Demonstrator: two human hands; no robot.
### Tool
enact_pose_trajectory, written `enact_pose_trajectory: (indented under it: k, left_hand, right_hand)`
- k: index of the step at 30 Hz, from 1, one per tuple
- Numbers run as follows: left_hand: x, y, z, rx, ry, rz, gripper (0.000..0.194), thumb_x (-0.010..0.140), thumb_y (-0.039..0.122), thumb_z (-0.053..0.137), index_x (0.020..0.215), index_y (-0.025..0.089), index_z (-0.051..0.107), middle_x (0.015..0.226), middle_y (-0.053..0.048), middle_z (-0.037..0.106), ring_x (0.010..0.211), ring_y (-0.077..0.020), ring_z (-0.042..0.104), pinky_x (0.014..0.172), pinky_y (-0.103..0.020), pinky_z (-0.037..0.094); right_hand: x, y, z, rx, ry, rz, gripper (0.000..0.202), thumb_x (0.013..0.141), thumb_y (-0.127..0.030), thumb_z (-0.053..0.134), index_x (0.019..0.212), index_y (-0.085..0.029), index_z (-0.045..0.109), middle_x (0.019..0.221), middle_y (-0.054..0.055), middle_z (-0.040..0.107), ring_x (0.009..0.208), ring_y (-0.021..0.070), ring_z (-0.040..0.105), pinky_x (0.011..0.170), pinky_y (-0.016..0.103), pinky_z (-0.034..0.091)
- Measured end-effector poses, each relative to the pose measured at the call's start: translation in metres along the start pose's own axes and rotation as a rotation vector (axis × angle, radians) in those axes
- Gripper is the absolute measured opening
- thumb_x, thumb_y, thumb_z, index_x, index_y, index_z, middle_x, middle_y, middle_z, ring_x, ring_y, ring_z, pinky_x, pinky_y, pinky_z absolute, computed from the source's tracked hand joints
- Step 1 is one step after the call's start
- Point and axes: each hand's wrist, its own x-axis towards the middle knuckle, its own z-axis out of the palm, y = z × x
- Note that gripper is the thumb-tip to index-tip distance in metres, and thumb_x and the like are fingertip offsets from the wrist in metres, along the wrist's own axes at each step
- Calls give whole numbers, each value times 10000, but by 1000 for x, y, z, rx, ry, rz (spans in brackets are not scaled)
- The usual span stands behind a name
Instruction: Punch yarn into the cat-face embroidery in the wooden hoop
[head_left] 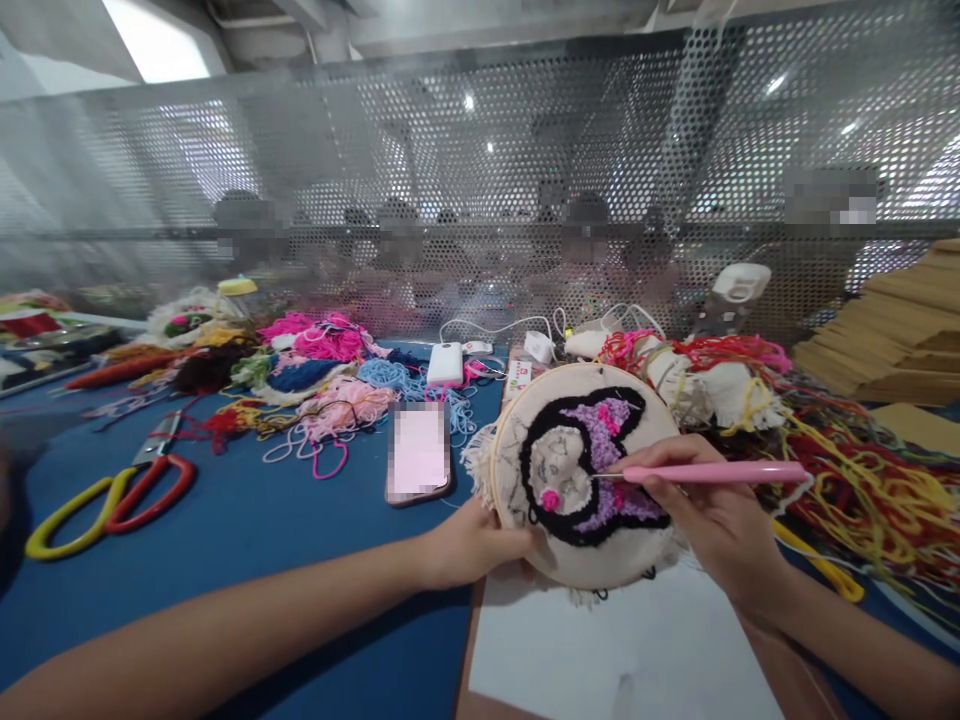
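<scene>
My left hand [480, 540] grips the lower left rim of a round embroidery hoop [592, 573], its thumb on the front and the other fingers behind. Stretched in the hoop is cream cloth [649, 440] with a black, purple and pink yarn figure [607, 425]; its pale middle bears drawn lines. My right hand [701, 500] is closed round a pink punch needle [712, 473]. The needle's thin tip points left and meets the work near the pale middle; how deep it sits I cannot tell. White yarn hangs from the handle's right end.
Red-and-yellow-handled scissors [127, 490] lie at left on the blue table [300, 520]. A phone [418, 452] and white power bank [445, 363] are left of the hoop. Yarn heaps [892, 480] spread both sides. White paper [600, 650] lies below; brown paper stacks [885, 325] and perforated metal screen [487, 160] stand behind.
</scene>
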Motion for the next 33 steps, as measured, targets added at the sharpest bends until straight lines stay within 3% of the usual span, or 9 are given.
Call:
enact_pose_trajectory:
  k: [8, 15, 21, 33]
  left_hand:
    - [0, -3, -1, -13, 36, -72, 186, 698, 273, 672, 761, 104, 623, 714, -45, 635, 585, -121, 565, 533, -226, 476]
    - [-1, -2, 0, -24, 37, -89, 174, 668, 249, 691, 742, 109, 620, 672, -18, 603, 581, -105, 542, 571, -217, 474]
    - [-3, -9, -3, 19, 24, -85, 187, 692, 272, 671, 785, 115, 635, 701, -26, 612, 620, -119, 541, 605, -233, 471]
    - [-3, -4, -1, 72, -13, -14, 180, 723, 263, 622, 826, 117, 644, 768, -49, 623, 691, -137, 547, 653, -247, 485]
  right_hand:
    - [0, 3, 0, -97, -34, -28, 51, 881, -247, 534, 925, -236, 558, 894, 41, 639, 852, 185, 629, 722, 300, 533]
    - [-5, 9, 0, -185, -115, -151, 180, 870, -197, 550, 1039, -248, 584, 990, 49, 656, 912, 184, 634, 738, 288, 543]
    - [0, 5, 2, -138, -141, -207, 153, 825, -163, 612, 946, -251, 642, 953, 34, 680, 905, 184, 638, 818, 331, 525]
    - [3, -4, 1, -151, -169, -263, 137, 820, -161, 615, 922, -244, 652, 910, 27, 682, 848, 162, 651, 738, 275, 530]
